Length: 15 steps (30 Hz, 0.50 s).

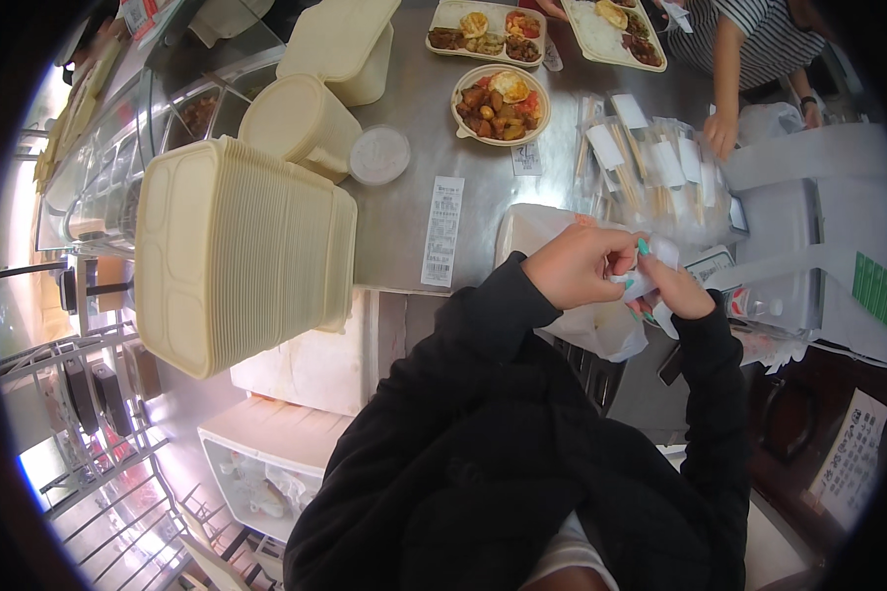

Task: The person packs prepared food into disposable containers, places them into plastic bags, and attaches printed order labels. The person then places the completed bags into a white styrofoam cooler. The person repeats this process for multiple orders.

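A white translucent plastic bag (599, 325) with a pale container inside stands at the counter's front edge. My left hand (584, 264) pinches its gathered handles with bent fingers. From the other side my right hand (674, 284) grips the twisted plastic between thumb and fingers. Both hands meet above the bag, nearly touching, and the fingers partly hide the plastic. Just beyond lie paper-sleeved chopstick packs (658, 162) in clear wrapping. A printed receipt (443, 230) lies flat to the left of my hands.
Stacked compartment trays (244, 258), round bowls (296, 118) and a clear lid (379, 155) occupy the left. A food bowl (500, 105) and filled trays (488, 33) (621, 29) sit farther back. A co-worker's hand (721, 134) is beside the chopsticks; plastic bags (776, 214) hang right.
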### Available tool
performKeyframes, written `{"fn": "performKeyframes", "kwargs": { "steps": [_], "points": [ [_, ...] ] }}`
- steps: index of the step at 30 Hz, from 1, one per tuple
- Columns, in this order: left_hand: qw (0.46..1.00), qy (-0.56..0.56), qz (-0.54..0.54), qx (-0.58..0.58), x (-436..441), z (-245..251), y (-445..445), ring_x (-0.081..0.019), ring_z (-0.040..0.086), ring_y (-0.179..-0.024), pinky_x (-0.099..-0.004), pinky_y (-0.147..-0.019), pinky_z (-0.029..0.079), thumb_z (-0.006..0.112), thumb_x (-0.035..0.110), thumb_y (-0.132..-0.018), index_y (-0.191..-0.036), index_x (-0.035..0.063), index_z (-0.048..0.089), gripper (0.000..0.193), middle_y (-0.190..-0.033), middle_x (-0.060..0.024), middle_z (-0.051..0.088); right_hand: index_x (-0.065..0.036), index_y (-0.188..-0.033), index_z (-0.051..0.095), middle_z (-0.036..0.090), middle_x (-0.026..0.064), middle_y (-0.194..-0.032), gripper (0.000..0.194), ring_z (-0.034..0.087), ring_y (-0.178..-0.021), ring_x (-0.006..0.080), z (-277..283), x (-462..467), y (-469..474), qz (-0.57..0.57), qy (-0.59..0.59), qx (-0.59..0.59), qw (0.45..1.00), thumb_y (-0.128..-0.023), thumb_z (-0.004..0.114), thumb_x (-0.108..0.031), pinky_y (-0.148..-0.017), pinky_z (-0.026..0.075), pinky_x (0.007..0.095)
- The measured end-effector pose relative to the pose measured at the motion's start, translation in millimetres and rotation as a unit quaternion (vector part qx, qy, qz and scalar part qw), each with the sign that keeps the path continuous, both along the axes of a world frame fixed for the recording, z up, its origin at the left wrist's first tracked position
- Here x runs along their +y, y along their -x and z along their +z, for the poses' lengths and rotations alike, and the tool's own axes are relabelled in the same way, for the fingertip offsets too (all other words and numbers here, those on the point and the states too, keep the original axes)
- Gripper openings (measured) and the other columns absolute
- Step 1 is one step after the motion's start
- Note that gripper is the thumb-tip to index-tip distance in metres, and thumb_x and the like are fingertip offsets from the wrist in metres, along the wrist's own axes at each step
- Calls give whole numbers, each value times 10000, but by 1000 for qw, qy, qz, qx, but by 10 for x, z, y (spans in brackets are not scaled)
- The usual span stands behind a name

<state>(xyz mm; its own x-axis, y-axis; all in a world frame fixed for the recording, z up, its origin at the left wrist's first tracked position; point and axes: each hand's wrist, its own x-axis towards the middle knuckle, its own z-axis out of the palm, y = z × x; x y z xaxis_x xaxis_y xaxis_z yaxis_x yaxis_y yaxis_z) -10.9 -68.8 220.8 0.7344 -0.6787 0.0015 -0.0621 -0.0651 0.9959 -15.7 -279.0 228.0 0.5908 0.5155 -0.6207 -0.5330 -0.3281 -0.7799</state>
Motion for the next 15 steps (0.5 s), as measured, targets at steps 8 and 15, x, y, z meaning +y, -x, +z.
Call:
{"fn": "performKeyframes", "kwargs": {
  "steps": [8, 15],
  "points": [
    [998, 0, -2, 56, -423, -621, -247, -94, 505, -692, -230, -659, 419, 542, 79, -791, -846, 23, 551, 79, -781, -39, 551, 11, -887, 565, 576, 104, -847, 204, 540, -752, 226, 197, 44, 54, 156, 87, -404, 897, -685, 549, 31, -673, 434, 300],
    [860, 164, -64, 480, -403, -968, -376, -86, 542, -744, -186, -689, 423, 528, 40, -793, -893, 4, 570, 115, -858, -58, 589, 19, -930, 549, 560, 153, -900, 344, 553, -786, 311, -40, 134, 207, 43, 192, -701, 686, -592, 552, 81, -681, 460, 340]
  ]
}}
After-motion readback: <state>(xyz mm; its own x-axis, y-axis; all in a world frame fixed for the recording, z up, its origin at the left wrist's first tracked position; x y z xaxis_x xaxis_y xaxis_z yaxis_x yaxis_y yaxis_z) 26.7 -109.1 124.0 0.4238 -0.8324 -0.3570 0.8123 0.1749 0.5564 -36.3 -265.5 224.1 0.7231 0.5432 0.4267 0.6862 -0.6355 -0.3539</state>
